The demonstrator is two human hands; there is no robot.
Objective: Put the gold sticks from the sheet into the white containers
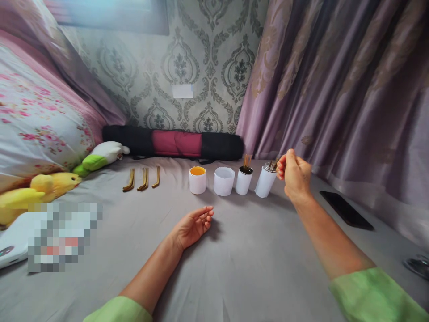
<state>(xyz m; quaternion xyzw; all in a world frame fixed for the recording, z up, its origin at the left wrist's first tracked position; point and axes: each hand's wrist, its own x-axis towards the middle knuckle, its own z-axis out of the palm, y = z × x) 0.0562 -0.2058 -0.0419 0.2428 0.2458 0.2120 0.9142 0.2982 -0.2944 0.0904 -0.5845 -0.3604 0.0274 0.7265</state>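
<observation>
Several white cups stand in a row on the grey sheet: one with an orange inside (197, 180), a plain one (224, 181), one with sticks in it (244, 180), and a tilted one (266, 180) at the right end. My right hand (294, 175) is pinched on a thin gold stick at the tilted cup's mouth. My left hand (195, 226) rests palm up on the sheet in front of the cups, fingers loosely curled and holding nothing. Three bent gold straws (143, 179) lie to the left of the cups.
A black and maroon roll (174, 143) lies against the wall behind the cups. Plush toys (50, 185) and a floral pillow (36, 112) are at the left. A dark phone (346, 209) lies at the right by the purple curtain (351, 89). A white device (13, 248) sits at the near left.
</observation>
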